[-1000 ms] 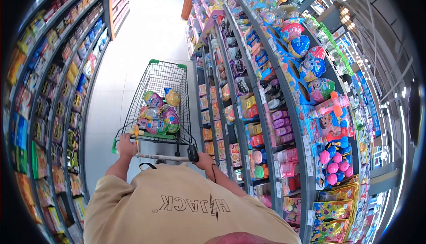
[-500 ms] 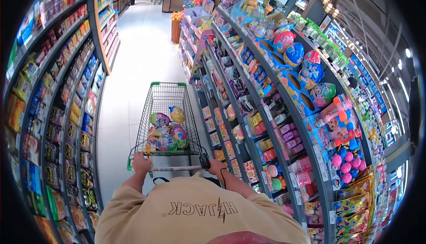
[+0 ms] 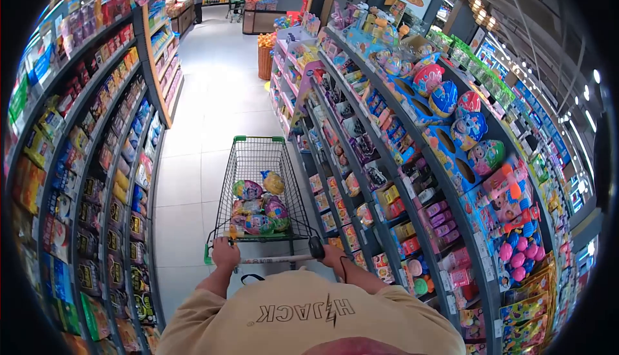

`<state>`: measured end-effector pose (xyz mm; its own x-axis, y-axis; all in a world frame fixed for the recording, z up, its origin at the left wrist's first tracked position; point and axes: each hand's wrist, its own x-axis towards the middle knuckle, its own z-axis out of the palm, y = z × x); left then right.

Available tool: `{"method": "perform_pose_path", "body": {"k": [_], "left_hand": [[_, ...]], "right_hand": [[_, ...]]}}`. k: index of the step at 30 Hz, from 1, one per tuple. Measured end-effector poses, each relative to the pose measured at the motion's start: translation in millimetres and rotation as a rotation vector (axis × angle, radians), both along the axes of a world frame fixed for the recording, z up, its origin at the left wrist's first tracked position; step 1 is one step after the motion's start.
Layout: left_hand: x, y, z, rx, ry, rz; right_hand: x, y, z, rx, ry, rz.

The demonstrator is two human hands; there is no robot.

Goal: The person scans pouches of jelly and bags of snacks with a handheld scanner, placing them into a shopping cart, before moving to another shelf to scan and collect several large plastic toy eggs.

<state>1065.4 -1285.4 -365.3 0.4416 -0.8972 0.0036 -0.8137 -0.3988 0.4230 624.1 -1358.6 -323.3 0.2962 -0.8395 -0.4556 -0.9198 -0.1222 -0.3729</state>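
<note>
My left hand (image 3: 225, 252) is closed round the left end of the shopping cart handle (image 3: 276, 259). At the other end my right hand (image 3: 333, 256) is closed round it too, beside a black rounded fitting (image 3: 316, 247); a dark cord hangs at that wrist. Ahead of both hands stretches the wire-mesh shopping cart (image 3: 236, 168) with green corners. Inside lie several brightly wrapped, egg-shaped packages: a gold one (image 3: 273, 183), a purple and green one (image 3: 247, 190), and more near the handle. My fingertips are partly hidden.
Shelves of bagged goods (image 3: 97, 187) line the left side. Close on the right, shelves (image 3: 400, 181) hold toys and sweets, with large egg-shaped packages (image 3: 445, 99) on top. A pale tiled aisle (image 3: 213, 90) runs ahead to an orange basket (image 3: 265, 65) and a distant person (image 3: 197, 7).
The view has tilted up, so the cart sits lower and farther right in the picture and more of the far store shows. Both hands stay on the handle.
</note>
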Motion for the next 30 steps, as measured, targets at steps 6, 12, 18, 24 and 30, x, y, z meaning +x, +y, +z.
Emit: {"method": "perform_pose_path", "body": {"k": [6,12,18,24,30], "left_hand": [[0.5,-24.1,9.2,0.016,0.025,0.018],[5.5,-41.5,8.4,0.026,0.013,0.010],[8.3,-58.7,6.4,0.002,-0.008,0.026],[13.6,-91.5,6.4,0.068,0.016,0.060],[21.5,-127.0,0.3,0.129,-0.018,0.052]], "right_hand": [[-1.9,-35.5,-22.1,-0.029,0.016,0.018],[2.6,-55.2,-29.3,-0.037,0.008,0.012],[6.0,-70.6,-33.2,-0.068,-0.061,-0.026],[10.8,-105.6,-20.6,-0.006,-0.062,-0.003],[18.1,-152.4,10.0,0.075,-0.116,0.100]]}}
